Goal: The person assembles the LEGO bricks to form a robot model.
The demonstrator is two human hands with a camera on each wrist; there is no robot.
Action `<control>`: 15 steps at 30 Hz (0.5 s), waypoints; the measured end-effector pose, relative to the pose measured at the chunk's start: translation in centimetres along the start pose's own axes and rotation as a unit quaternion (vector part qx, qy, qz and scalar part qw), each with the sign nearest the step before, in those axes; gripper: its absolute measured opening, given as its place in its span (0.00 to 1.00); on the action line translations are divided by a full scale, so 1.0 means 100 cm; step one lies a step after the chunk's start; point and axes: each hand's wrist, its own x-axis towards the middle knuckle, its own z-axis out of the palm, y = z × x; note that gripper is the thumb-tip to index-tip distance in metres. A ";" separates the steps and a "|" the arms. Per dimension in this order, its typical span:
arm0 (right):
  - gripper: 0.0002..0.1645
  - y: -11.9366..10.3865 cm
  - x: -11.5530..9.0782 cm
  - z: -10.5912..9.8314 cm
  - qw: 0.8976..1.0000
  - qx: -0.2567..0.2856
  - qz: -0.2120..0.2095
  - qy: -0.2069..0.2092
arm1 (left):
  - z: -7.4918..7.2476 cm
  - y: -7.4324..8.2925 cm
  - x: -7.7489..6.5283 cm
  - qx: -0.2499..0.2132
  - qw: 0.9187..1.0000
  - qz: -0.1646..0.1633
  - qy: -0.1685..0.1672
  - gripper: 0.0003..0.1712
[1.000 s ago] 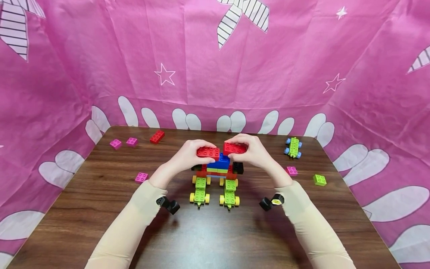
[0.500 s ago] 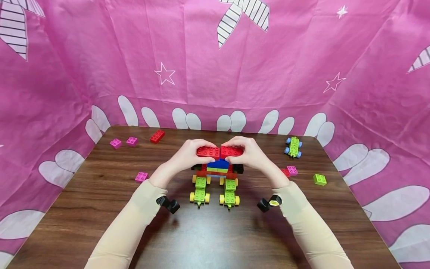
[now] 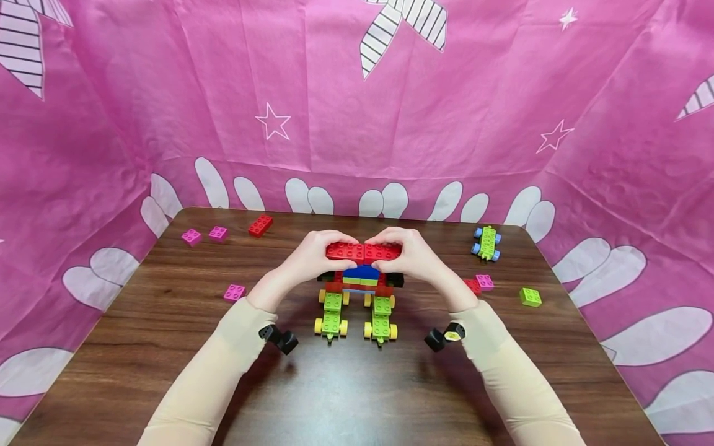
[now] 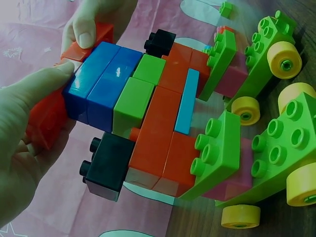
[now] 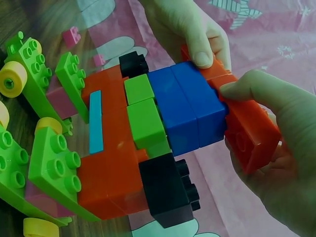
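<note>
Table [image 3: 346,387]: brown wood-grain top, a pale sheen near the middle of its near half.
Backdrop [image 3: 346,124]: pink cloth printed with white petals [image 3: 212,183], enclosing the far, left and right sides.
Left hand [image 3: 308,259]: pinches the left red brick [image 3: 343,253] between thumb and fingers.
Right hand [image 3: 414,255]: grips the right red brick [image 3: 381,253] likewise; the two bricks meet end to end.
Brick figure: mid-table, blue bricks [image 3: 361,272] beneath the red pair, lime wheeled bases [image 3: 331,323] on its near side.
Far left: loose red brick [image 3: 260,226], two pink bricks [image 3: 218,233].
Far right: blue-wheeled lime car base [image 3: 488,241].
Wrist views: reveal pink leg blocks [image 4: 227,187] between lime pieces, unseen from the head; black bricks [image 4: 111,165] point their studs outward.
</note>
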 end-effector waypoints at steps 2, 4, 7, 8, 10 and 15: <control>0.21 0.000 0.001 -0.001 1.000 -0.004 0.000 -0.004 | 0.000 0.000 0.000 0.001 1.000 0.001 0.000 0.22; 0.21 -0.001 0.001 -0.001 1.000 -0.005 0.001 -0.008 | -0.001 0.000 0.000 0.000 1.000 0.002 -0.001 0.22; 0.21 -0.001 0.002 -0.002 1.000 -0.001 0.002 -0.015 | 0.000 -0.001 0.001 0.000 1.000 0.005 -0.001 0.22; 0.21 -0.001 0.002 -0.002 1.000 0.000 0.002 -0.017 | 0.000 -0.001 0.001 0.000 1.000 0.006 -0.001 0.22; 0.21 -0.001 0.002 -0.002 1.000 -0.002 0.001 -0.022 | -0.001 -0.001 0.001 0.000 1.000 0.007 -0.001 0.22; 0.21 -0.001 0.003 -0.003 1.000 -0.012 0.003 -0.028 | -0.001 -0.001 0.001 -0.002 1.000 0.006 -0.003 0.21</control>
